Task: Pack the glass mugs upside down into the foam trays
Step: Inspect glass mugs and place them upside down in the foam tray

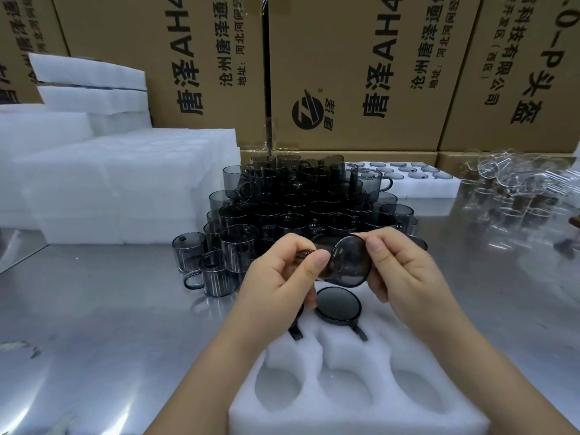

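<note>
A smoky grey glass mug (346,263) lies tilted on its side between both hands, its round base facing me, above the white foam tray (354,412). My left hand (279,277) pinches its handle side with thumb and fingers. My right hand (405,271) grips its other side. One mug (338,304) sits upside down in a far tray hole, and a second one (296,321) is partly hidden under my left hand. The three near holes hold nothing. A large pile of grey mugs (292,205) stands behind.
Stacks of white foam trays (125,183) stand at the left. A filled foam tray (417,180) lies behind the pile. Clear glass mugs (514,183) crowd the right of the steel table (94,324). Cardboard boxes (345,73) wall off the back.
</note>
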